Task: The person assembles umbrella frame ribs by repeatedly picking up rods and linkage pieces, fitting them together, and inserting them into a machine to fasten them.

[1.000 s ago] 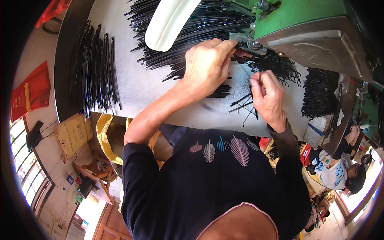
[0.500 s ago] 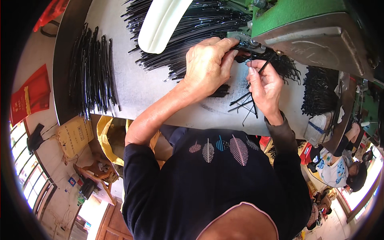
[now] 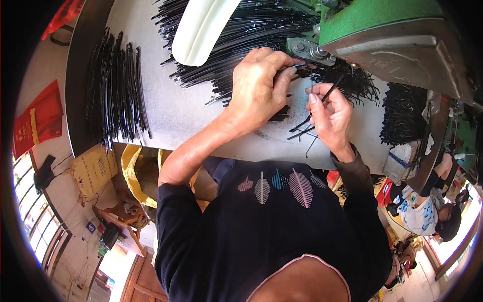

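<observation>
At the green machine [image 3: 382, 32], my left hand [image 3: 259, 83] has thumb and forefinger closed near a metal fixture [image 3: 304, 49]. What lies between those fingertips is too small and dark to make out. My right hand [image 3: 329, 116], just to the right and nearer me, pinches thin black strips [image 3: 329, 91]. Some of these stick up past the fingers, and others trail below over the tabletop. Behind my left hand lies a large heap of similar black strips [image 3: 241, 38], with a white curved piece [image 3: 201, 35] above part of it.
A separate row of black strips [image 3: 118, 90] lies on the metal table [image 3: 173, 123] at the left. More dark strips [image 3: 359, 85] sit under the machine head, and a stacked bundle [image 3: 402, 113] is farther right. A yellow sack [image 3: 133, 171] stands below the table's front edge.
My left fingertips have drawn slightly back from the metal fixture, which shows more fully. The right hand has shifted a little left and toward me with its strips.
</observation>
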### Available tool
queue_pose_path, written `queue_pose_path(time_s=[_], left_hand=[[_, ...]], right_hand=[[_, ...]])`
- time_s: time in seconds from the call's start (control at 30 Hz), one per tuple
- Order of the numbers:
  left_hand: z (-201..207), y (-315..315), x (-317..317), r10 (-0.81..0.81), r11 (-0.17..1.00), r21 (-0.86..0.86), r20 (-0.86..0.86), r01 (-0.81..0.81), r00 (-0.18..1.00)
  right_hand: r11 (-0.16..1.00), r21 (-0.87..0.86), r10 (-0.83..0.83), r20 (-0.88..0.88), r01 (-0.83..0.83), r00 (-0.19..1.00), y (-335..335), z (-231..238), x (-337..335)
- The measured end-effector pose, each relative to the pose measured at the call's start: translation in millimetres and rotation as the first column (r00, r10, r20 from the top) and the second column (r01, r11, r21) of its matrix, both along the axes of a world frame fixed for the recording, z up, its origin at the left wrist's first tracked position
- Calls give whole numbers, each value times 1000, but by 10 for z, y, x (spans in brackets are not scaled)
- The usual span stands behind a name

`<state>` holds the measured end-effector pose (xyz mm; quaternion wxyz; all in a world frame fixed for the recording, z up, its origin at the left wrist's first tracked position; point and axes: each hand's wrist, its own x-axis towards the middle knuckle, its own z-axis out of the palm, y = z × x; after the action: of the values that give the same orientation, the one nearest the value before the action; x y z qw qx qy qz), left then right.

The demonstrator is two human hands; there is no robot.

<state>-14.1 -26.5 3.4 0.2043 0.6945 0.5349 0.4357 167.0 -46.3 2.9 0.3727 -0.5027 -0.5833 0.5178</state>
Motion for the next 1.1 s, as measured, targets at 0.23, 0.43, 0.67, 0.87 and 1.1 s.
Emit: queue_pose_path(time_s=[0.23, 0.43, 0.67, 0.87, 1.1], left_hand=[[4, 49, 14, -25, 995, -89, 138, 38, 990], [-7, 68, 87, -20, 989, -143, 158, 43, 987], [-18, 90, 93, -33, 994, -96, 134, 46, 990], [-54, 87, 129, -29, 998, -61, 108, 36, 994], [26, 214, 234, -25, 999, 46, 49, 23, 998]], right_hand=[[999, -29, -36, -16, 35, 999, 13, -17, -10], [996, -53, -74, -36, 72, 997, 44, -42, -11], [995, -63, -84, -66, 80, 994, 66, -62, 10], [994, -80, -77, -69, 71, 995, 79, -73, 34], [992, -77, -107, -148, 96, 983, 165, -14, 82]])
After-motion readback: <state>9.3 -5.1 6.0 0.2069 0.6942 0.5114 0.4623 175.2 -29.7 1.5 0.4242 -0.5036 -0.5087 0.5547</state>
